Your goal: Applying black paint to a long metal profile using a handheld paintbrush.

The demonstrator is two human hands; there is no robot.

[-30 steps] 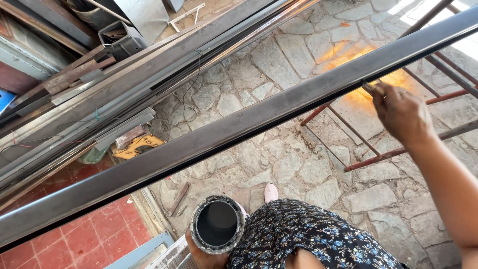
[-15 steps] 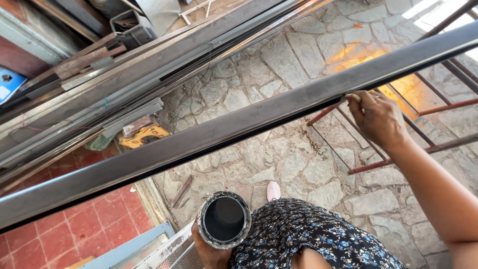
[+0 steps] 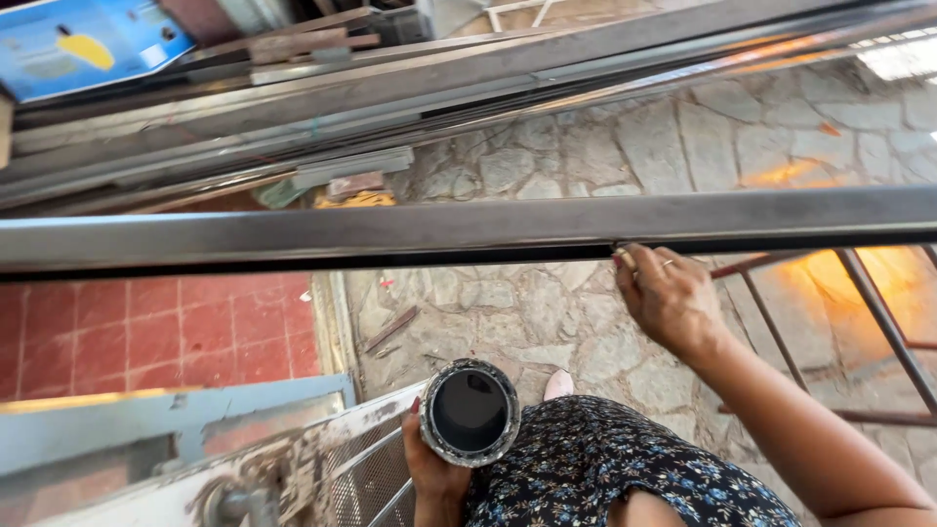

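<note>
Head view: right hand (image 3: 672, 298) is pinched shut on something small against the metal bar (image 3: 439, 232)'s near edge; left hand (image 3: 434, 466) grips a paint can (image 3: 470, 412). Steady, even strokes would suit.

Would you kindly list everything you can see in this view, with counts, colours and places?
Steel bar: one, dark grey, running straight across mid-frame.
Paint can: one, round, open, black inside, at bottom centre.
Stacked metal lengths: several, grey, lying on the ground at upper left.
Blue board: one, blue with a yellow patch, top left.
Red tiles: a patch, left.
Stone paving: grey, centre and right.
Rust-red rod frame: one, right.
Mesh panel: one, whitish, bottom left.
Patterned dress: dark floral, bottom.
Left hand: holding the can.
Right hand: fingers at the bar's lower edge.
</note>
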